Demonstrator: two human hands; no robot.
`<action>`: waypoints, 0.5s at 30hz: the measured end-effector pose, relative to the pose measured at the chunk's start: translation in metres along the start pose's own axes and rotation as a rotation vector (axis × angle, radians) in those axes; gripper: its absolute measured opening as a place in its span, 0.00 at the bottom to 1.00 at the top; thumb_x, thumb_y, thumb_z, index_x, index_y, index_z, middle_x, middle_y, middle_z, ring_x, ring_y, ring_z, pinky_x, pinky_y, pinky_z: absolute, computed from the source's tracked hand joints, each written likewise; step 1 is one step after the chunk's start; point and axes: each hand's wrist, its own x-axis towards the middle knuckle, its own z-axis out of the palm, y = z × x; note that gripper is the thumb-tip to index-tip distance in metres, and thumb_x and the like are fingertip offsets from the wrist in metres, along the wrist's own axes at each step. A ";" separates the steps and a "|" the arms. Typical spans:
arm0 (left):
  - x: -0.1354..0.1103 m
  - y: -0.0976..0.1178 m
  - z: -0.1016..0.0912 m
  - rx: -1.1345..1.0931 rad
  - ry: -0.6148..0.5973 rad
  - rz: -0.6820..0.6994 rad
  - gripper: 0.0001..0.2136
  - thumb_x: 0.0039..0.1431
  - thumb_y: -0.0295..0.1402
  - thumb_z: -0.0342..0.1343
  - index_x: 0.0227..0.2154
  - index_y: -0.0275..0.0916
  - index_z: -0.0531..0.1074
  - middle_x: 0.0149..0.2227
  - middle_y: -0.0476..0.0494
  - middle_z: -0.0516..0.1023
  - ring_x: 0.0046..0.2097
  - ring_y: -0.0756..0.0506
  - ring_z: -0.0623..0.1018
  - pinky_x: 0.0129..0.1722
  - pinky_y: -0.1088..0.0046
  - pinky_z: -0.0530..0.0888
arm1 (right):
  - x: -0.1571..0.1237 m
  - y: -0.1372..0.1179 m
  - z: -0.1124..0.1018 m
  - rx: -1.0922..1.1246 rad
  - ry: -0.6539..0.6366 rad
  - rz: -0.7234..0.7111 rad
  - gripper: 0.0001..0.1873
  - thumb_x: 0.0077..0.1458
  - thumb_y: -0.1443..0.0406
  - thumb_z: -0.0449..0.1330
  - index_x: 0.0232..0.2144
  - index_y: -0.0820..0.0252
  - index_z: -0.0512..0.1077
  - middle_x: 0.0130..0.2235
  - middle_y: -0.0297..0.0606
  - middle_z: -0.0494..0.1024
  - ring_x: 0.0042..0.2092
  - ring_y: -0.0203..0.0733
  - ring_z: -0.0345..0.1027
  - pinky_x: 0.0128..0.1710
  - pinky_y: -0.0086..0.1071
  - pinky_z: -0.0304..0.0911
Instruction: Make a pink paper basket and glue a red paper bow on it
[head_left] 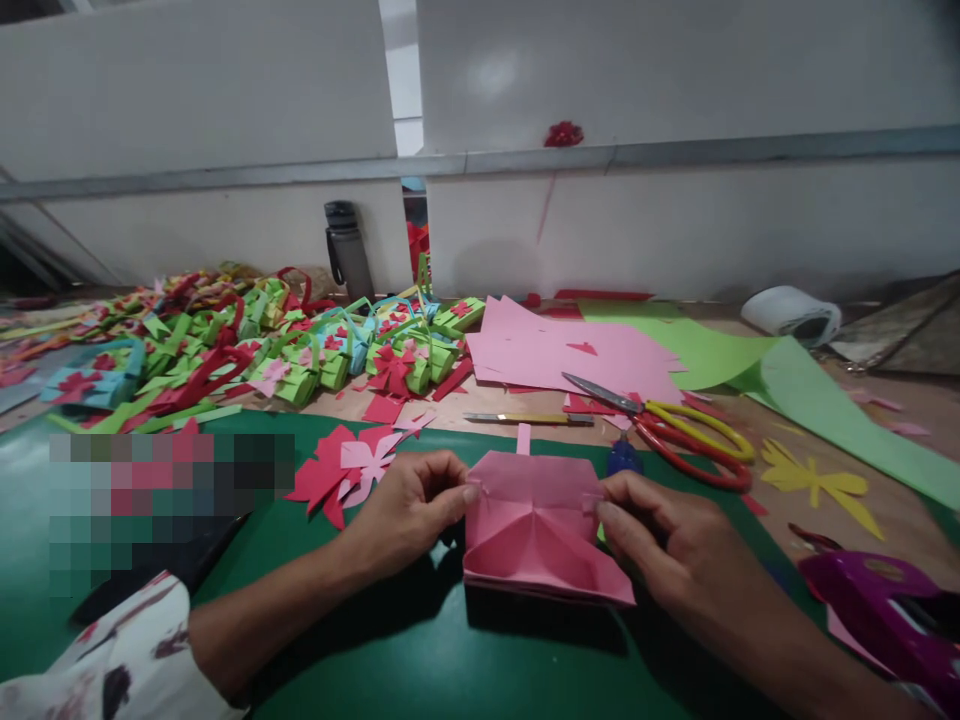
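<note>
A folded pink paper piece (532,510), shaped like a small box or bag with an open pocket at its near side, is held above the green mat (360,640). My left hand (409,505) pinches its left edge between thumb and fingers. At the right edge, my right hand (667,530) grips it the same way. A narrow pink strip (523,440) sticks up behind its far edge. Left of my left hand lie red paper flower cut-outs (322,478) and a pink flower cut-out (367,462).
Scissors (675,425) with red and yellow handles and a utility knife (529,419) lie beyond the mat. Finished green paper bags (300,365) crowd the far left near a bottle (348,250). Pink sheets (562,350), a yellow cut-out (814,475) and a purple tool (885,610) are rightward.
</note>
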 end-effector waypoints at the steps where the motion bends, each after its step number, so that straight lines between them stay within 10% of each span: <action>1: 0.000 0.000 0.000 -0.010 -0.005 -0.009 0.13 0.50 0.41 0.56 0.23 0.35 0.68 0.21 0.51 0.65 0.24 0.53 0.63 0.24 0.77 0.60 | 0.000 0.000 0.000 0.010 -0.005 0.003 0.13 0.58 0.61 0.49 0.24 0.56 0.66 0.21 0.30 0.69 0.23 0.36 0.61 0.23 0.29 0.56; 15: -0.004 0.002 0.003 -0.061 -0.057 -0.061 0.11 0.46 0.38 0.59 0.21 0.35 0.67 0.20 0.52 0.66 0.23 0.53 0.64 0.23 0.77 0.59 | 0.002 -0.001 -0.006 -0.019 0.029 0.048 0.11 0.57 0.60 0.51 0.24 0.55 0.65 0.22 0.30 0.69 0.24 0.37 0.63 0.24 0.30 0.57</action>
